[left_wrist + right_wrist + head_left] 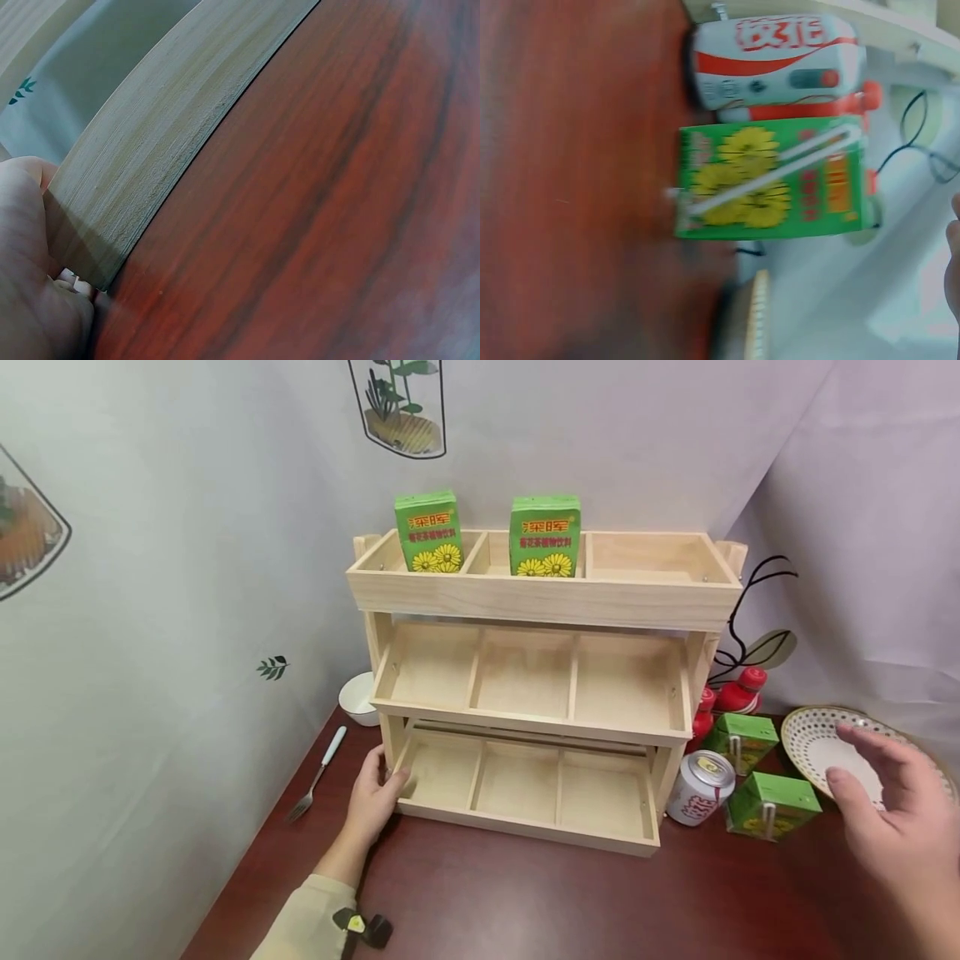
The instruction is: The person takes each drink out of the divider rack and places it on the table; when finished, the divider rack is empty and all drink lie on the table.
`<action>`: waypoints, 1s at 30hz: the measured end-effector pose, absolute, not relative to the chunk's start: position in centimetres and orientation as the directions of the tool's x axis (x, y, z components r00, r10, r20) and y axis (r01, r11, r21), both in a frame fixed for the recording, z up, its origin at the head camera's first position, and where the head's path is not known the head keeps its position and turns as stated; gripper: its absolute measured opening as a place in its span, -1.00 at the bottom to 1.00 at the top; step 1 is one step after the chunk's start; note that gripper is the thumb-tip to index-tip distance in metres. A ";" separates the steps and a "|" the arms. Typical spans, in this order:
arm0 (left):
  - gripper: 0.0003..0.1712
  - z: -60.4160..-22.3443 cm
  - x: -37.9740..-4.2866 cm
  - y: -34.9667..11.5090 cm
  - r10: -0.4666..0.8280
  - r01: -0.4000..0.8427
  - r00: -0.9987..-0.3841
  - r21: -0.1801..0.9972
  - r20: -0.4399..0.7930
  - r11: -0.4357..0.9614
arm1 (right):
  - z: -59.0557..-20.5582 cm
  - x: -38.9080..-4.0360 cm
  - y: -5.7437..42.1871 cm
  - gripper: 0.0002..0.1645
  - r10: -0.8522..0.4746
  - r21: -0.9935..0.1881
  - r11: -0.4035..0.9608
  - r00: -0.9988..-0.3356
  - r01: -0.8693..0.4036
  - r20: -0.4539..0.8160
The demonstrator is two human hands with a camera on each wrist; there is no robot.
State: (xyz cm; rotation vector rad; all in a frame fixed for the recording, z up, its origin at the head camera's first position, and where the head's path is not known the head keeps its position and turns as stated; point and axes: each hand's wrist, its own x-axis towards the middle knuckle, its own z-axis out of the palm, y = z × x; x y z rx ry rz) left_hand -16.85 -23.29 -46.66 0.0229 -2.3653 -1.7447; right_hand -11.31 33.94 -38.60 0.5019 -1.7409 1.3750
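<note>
A three-tier wooden display rack [525, 720] stands on the table. My left hand [372, 795] holds the left end of its lowest tier, thumb over the front corner. In the left wrist view, that hand [34, 262] wraps the end of the wooden front board [157, 112]. My right hand [903, 814] hovers at the right with fingers apart and nothing in it, overlapping a dotted plate [806, 752]. Nearest it stands a green drink carton [776, 806] with a straw, also large in the right wrist view. Two matching cartons, left [431, 535] and middle [546, 539], stand in the top tier.
Right of the rack are a white soda can [701, 787], a second table carton [742, 742] and red-capped bottles [742, 692]. On the left lie a fork [318, 775] and a white bowl [360, 699]. Patterned cloth [187, 568] closes off the back and left.
</note>
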 end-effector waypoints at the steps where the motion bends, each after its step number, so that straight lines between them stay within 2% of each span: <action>1: -0.43 -46.7 -16.8 -23.3 -0.132 0.106 -0.980 0.947 0.152 0.303 | -37.9 -11.3 33.7 -0.51 0.168 -0.578 0.310 -0.554 -0.755 0.815; 7: -0.43 -46.7 -16.9 -23.3 -0.135 0.106 -0.979 0.946 0.153 0.306 | -33.3 -12.4 31.7 -0.51 0.128 -0.463 0.110 -0.449 -0.880 0.884; 10: -0.43 -46.6 -16.9 -23.2 -0.133 0.106 -0.979 0.944 0.154 0.313 | -31.3 -13.0 30.9 -0.51 0.100 -0.437 0.147 -0.426 -0.887 0.899; 16: -0.43 -47.0 -16.9 -23.5 -0.139 0.105 -0.978 0.938 0.158 0.331 | -27.0 -13.7 29.0 -0.45 0.003 -0.366 0.359 -0.391 -0.859 0.920; 25: -0.43 -50.0 -18.2 -24.4 -0.153 0.110 -0.975 0.943 0.165 0.314 | -23.3 -14.9 27.6 -0.50 -0.094 -0.364 0.473 -0.457 -0.802 0.885; 30: -0.44 -50.2 -18.2 -24.4 -0.163 0.129 -0.968 0.937 0.190 0.323 | -21.7 -15.8 26.3 -0.54 -0.117 -0.426 0.400 -0.506 -0.812 0.855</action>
